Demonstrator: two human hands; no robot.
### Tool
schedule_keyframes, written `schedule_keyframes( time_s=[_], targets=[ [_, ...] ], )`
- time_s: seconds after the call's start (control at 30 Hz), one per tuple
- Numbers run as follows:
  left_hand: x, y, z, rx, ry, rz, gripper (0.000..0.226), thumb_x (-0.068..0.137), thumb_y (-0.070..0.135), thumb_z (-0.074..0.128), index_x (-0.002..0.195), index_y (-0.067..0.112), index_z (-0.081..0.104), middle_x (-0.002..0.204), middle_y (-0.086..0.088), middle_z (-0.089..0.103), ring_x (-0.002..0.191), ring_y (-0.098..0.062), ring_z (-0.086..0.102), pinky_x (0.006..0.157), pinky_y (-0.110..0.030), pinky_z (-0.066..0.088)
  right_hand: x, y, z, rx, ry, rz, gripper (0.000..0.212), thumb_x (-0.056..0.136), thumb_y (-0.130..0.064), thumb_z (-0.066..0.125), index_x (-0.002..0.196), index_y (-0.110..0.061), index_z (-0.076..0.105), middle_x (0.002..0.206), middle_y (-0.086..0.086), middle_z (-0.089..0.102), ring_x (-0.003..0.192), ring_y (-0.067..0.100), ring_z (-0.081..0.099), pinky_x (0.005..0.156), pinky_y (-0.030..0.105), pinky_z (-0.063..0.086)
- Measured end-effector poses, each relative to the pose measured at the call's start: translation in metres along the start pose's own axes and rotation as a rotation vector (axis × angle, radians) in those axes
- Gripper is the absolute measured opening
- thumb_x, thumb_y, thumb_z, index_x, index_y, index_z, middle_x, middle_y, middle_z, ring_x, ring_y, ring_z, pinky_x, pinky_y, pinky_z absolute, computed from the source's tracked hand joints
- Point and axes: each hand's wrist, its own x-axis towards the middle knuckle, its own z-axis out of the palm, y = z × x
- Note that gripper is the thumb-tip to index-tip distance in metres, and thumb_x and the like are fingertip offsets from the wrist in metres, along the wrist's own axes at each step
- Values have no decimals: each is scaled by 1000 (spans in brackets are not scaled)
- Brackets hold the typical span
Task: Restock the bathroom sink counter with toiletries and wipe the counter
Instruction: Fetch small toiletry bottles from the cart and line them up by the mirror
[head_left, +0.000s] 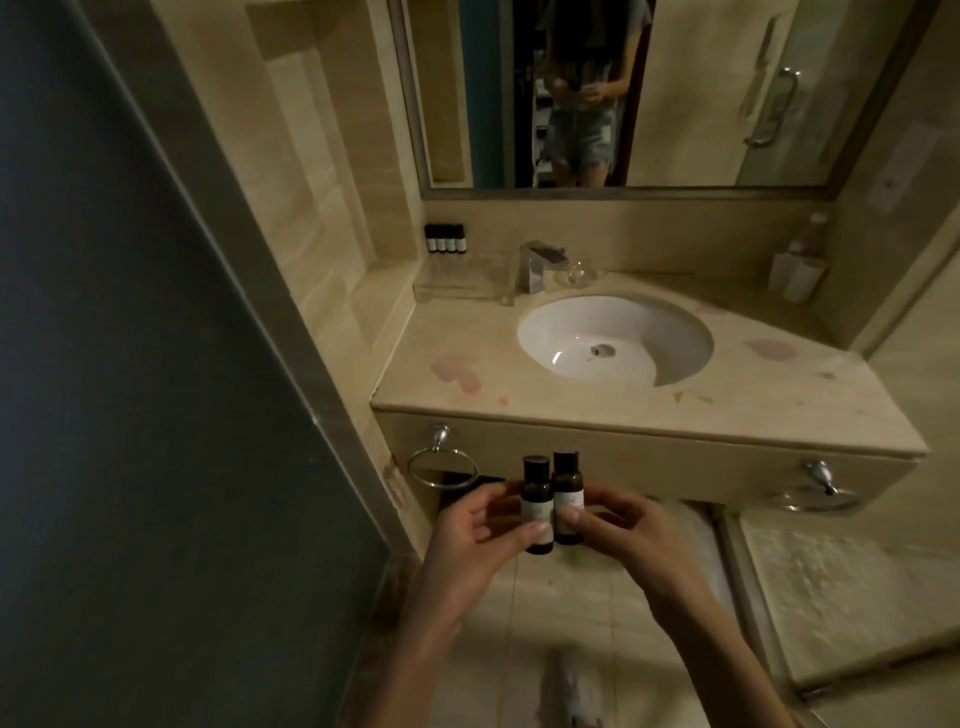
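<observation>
My left hand (467, 535) pinches a small dark bottle with a pale label (692, 506) upright in front of the counter's edge. Beside it, touching, my right hand (639, 535) pinches a second dark bottle (567, 493). Both bottles hang in the air below the beige stone counter (597, 410), well short of it. The counter shows pink stains (457, 371) at the left and right. A white round sink (613, 338) sits in its middle.
Several small dark bottles (445, 239) stand in the back left corner, next to a clear tray (462, 283) and a chrome faucet (537, 265). White cups (797, 273) stand at the back right. A towel ring (441, 467) hangs below the counter's left front.
</observation>
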Motion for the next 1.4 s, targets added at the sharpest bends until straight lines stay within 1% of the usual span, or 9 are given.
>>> schedule_keyframes(
  time_s=[0.13,0.27,0.37,0.53,0.7,0.9,1.07,1.2,1.4],
  targets=[
    [83,8,-3,-8,42,-4,42,76,8,77,114,20,64,100,7,73,93,-2,68,73,-14,52,88,-6,-15,-29,-45,-12,35,71,-28,70,104,-15,70,95,1,75,88,14,70,70,17,53],
    [159,21,4,-58,97,-15,33,80,7,73,109,21,66,96,6,73,86,-2,69,64,-12,51,179,-24,-37,-45,-115,-17,31,75,-19,71,104,-9,70,96,6,73,86,18,71,68,17,53],
    [215,33,12,-64,139,-33,34,81,11,73,112,24,66,101,6,73,90,-5,69,69,-16,52,243,-42,-55,-69,-136,-37,21,80,-8,71,102,-6,70,97,13,71,81,19,71,67,18,53],
    [280,41,8,-144,231,-61,30,83,12,72,110,24,68,104,5,73,92,-10,70,80,-24,54,334,-60,-56,-91,-220,2,21,80,-7,72,101,-6,70,90,11,71,79,19,71,66,17,53],
    [333,32,-21,-201,335,-88,28,82,4,71,105,20,69,98,1,74,89,-12,70,70,-19,53,402,-53,-32,-86,-267,60,22,79,-6,73,100,-9,71,90,9,71,83,22,71,67,20,54],
    [429,22,-72,-211,324,-61,32,81,4,73,112,14,69,103,-6,73,95,-22,70,82,-34,57,492,-53,-3,-87,-216,68,23,76,-8,75,98,-9,72,92,13,70,85,25,71,69,23,55],
    [519,39,-121,-241,355,-20,31,80,6,74,110,16,70,99,-6,74,89,-17,71,70,-22,54,590,-71,34,-123,-202,38,20,78,-9,74,98,-8,71,95,15,70,80,18,71,67,22,56],
    [593,48,-158,-199,425,-11,27,80,7,74,105,16,72,90,-4,75,85,-15,71,67,-18,53,670,-84,61,-147,-223,57,20,81,-6,71,101,-2,66,87,5,70,71,4,68,62,14,51],
    [684,24,-175,-121,462,-88,29,80,8,73,108,13,73,87,0,75,79,-6,70,62,-12,49,770,-54,62,-162,-258,191,31,83,-12,71,110,-2,61,96,6,73,84,13,69,72,23,55]
  ],
)
